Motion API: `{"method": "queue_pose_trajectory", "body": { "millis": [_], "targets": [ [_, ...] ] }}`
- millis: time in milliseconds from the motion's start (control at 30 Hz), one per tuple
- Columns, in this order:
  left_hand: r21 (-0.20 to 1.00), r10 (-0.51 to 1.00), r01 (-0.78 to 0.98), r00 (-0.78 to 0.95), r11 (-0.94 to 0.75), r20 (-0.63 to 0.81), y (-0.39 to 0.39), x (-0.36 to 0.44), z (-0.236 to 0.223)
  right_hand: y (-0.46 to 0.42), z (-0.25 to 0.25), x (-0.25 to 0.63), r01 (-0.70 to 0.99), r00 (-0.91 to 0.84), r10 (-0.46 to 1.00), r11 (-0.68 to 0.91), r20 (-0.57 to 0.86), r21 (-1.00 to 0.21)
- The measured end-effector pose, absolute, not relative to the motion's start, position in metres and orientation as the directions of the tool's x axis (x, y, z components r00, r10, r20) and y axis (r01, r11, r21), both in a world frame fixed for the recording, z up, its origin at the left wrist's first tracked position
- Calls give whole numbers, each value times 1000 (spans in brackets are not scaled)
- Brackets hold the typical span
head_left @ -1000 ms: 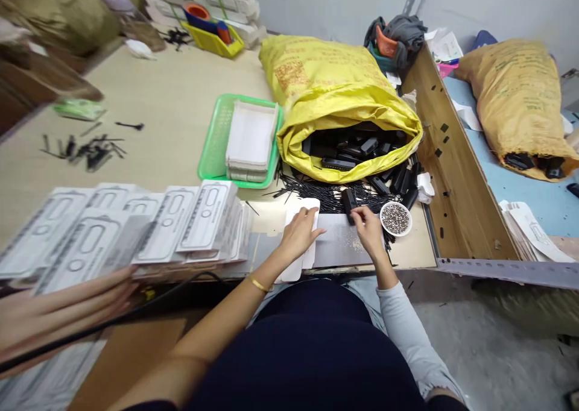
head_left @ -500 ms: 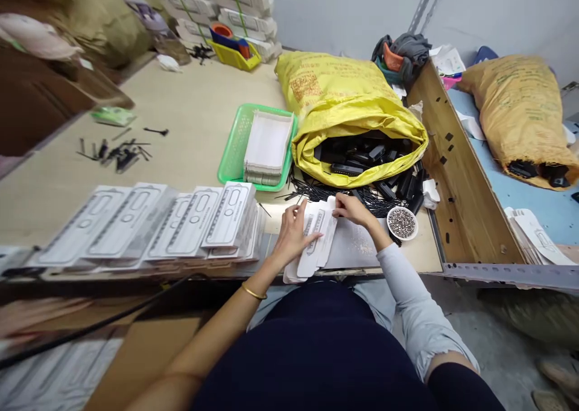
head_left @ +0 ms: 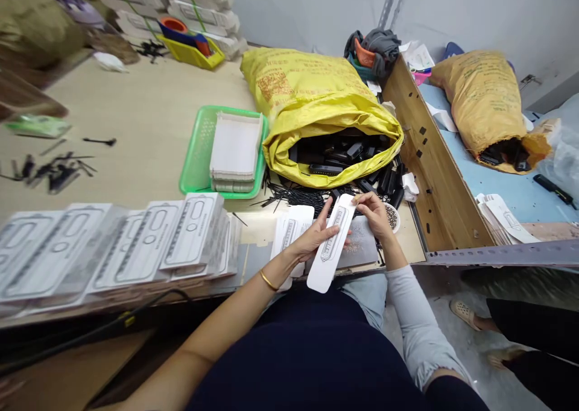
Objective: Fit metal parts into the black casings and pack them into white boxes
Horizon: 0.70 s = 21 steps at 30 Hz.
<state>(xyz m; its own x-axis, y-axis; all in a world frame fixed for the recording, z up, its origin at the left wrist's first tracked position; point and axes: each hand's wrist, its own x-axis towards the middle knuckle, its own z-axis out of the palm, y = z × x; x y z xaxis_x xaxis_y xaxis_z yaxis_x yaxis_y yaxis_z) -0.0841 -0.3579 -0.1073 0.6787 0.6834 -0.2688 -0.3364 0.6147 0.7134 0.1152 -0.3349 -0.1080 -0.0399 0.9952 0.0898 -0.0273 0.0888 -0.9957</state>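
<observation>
A flat white printed carton [head_left: 332, 242] is held up, tilted, over the table's front edge. My left hand [head_left: 316, 237] is closed on its left side, thumb across the printed face. At its upper end, my right hand [head_left: 374, 213] pinches the flap. Just left of the held carton, more white cartons [head_left: 289, 233] lie in a small pile, partly behind my left wrist. Beneath the hands a grey mat [head_left: 362, 251] is partly covered. A white bowl of small metal pieces [head_left: 392, 217] sits behind my right hand, mostly hidden.
Finished-looking printed boxes [head_left: 192, 230] stand in a row at left. A green basket [head_left: 190, 158] holds white sheets [head_left: 237, 143]. Behind the hands, a yellow sack [head_left: 316, 85] spills black parts [head_left: 353, 155]. A wooden board [head_left: 420, 164] borders the right side; another person's legs [head_left: 529, 326] show beyond.
One carton has been lifted off the pile and now sits between both hands, which have shifted right. The camera view has turned right, and another person's legs have come into view.
</observation>
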Motion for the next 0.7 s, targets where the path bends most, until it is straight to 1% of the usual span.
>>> {"method": "queue_pose_trajectory", "body": {
  "millis": [67, 100, 200, 267, 333, 400, 467, 533, 567, 700],
  "targets": [
    [758, 708, -322, 660, 567, -249, -356, -85, -103, -346, -116, 98, 116, 71, 989, 123, 132, -986],
    [780, 727, -317, 643, 540, -242, -356, -84, -102, -351, -121, 88, 162, 100, 987, 110, 127, -981],
    [854, 806, -285, 546, 435, -228, -357, -82, -102, -360, -135, 64, 164, 240, 967, 44, 84, -985],
    [892, 840, -237, 490, 384, -232, -359, -79, -107, -360, -143, 55, 119, 268, 963, -6, 27, -993],
    [923, 864, -180, 447, 340, -231, -359, -77, -114, -356, -147, 51, 34, 215, 976, -42, -33, -999],
    [945, 887, -141, 409, 294, -215, -359, -76, -120, -353, -147, 50, -53, 179, 983, -28, -37, -998],
    [953, 907, -143, 371, 268, -200, -358, -76, -123, -350, -143, 48, -110, 200, 980, 24, 1, -994],
    [944, 915, -170, 342, 283, -213, -357, -76, -123, -349, -137, 46, -145, 189, 982, 53, 25, -988],
    [938, 916, -177, 330, 300, -230, -358, -76, -122, -348, -134, 44, -167, 163, 986, 43, 15, -985],
    [935, 910, -120, 299, 334, -287, -362, -75, -123, -341, -127, 42, -294, 65, 993, -72, -95, -953]
  ]
}}
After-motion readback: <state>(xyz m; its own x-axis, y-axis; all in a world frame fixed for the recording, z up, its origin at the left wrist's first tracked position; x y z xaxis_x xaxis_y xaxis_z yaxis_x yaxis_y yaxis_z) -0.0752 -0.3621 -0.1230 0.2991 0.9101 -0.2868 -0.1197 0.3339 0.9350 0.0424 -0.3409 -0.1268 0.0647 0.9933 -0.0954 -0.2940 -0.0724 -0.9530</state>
